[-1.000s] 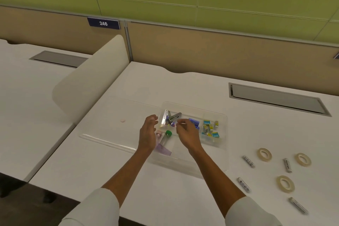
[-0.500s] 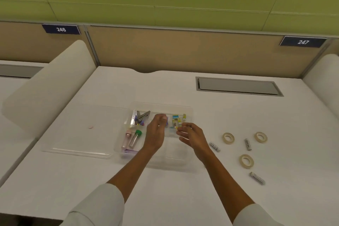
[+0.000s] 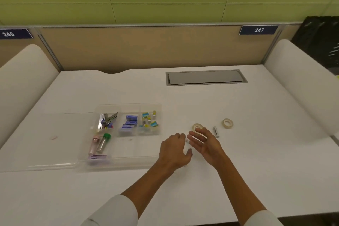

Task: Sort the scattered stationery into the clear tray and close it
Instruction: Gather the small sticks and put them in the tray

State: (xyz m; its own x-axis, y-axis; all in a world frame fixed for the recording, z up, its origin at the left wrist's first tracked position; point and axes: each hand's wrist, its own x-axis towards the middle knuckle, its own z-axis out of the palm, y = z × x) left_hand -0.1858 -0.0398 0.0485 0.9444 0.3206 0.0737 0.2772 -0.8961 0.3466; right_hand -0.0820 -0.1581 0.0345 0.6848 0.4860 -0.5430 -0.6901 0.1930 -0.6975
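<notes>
The clear tray [image 3: 134, 152] lies open at centre left of the white desk, its lid [image 3: 55, 166] spread flat to the left. Its compartments hold metal staplers [image 3: 107, 121], blue boxes [image 3: 130, 122], small coloured pieces [image 3: 149, 121], and green-capped [image 3: 104, 142] and pink [image 3: 93, 145] tubes. Right of the tray lie two tape rolls [image 3: 197, 126] [image 3: 228, 123] and a small white tube [image 3: 216, 131]. My left hand [image 3: 174, 151] hovers palm down just right of the tray, fingers loosely bent. My right hand [image 3: 205, 142] is beside it, open, fingers near the closer roll. A small pale item [image 3: 187, 141] shows between them.
A grey cable hatch [image 3: 206, 77] is set into the desk at the back right. White curved dividers stand on the left [image 3: 23, 79] and right [image 3: 300, 82]. A tan partition [image 3: 146, 47] runs along the back. A faint pink mark [image 3: 54, 137] shows through the lid.
Both hands have left the tray and moved right onto the desk near the tape rolls. The view has swung right, so the tray now sits further left.
</notes>
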